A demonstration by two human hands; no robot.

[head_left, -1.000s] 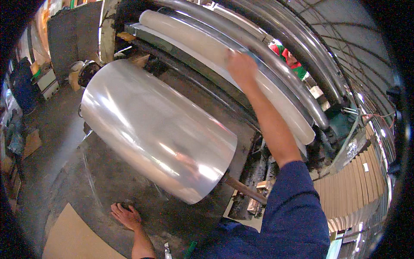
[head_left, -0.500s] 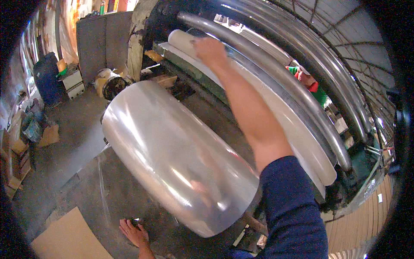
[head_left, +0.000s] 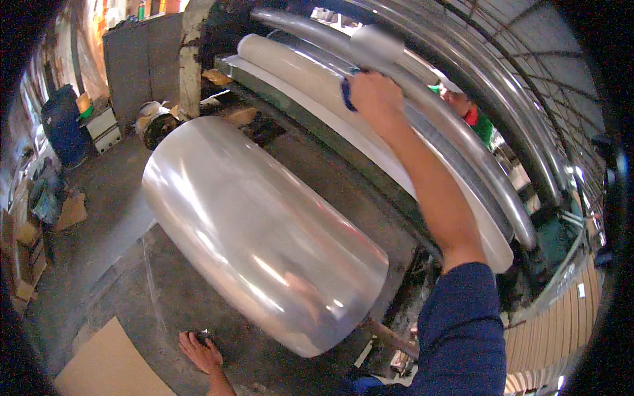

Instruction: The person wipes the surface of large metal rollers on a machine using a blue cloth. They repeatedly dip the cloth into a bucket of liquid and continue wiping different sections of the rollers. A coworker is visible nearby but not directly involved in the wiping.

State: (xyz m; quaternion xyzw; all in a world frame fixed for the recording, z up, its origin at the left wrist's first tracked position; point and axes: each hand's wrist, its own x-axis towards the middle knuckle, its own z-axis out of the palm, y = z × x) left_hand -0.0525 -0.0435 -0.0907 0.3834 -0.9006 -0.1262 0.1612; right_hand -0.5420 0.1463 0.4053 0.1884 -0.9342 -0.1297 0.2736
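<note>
My right arm reaches across to a long pale roller point(head_left: 297, 69). My right hand point(head_left: 376, 94) is closed over it, with a dark blue, cloth-like piece point(head_left: 347, 94) showing at the knuckle side. What lies under the fingers is hidden. Low in the picture, my left hand point(head_left: 201, 352) rests with its fingers stretched out, beside a small dark thing with a shiny top point(head_left: 205, 335). Between my arms lies a large roll of shiny silver sheet point(head_left: 257, 231), on a shaft point(head_left: 393, 338) that sticks out at its near end.
Long metal rollers point(head_left: 449, 115) run behind the pale one. Behind them is a person point(head_left: 485, 132) in red and green. A brown cardboard sheet point(head_left: 112, 363) lies at lower left, stacked boards point(head_left: 548, 336) at lower right. A dark blue drum point(head_left: 66, 125) stands at far left.
My right hand has moved to the right along the pale roller, away from its far left end, and the dark blue piece now shows. My left hand has stayed nearly in place.
</note>
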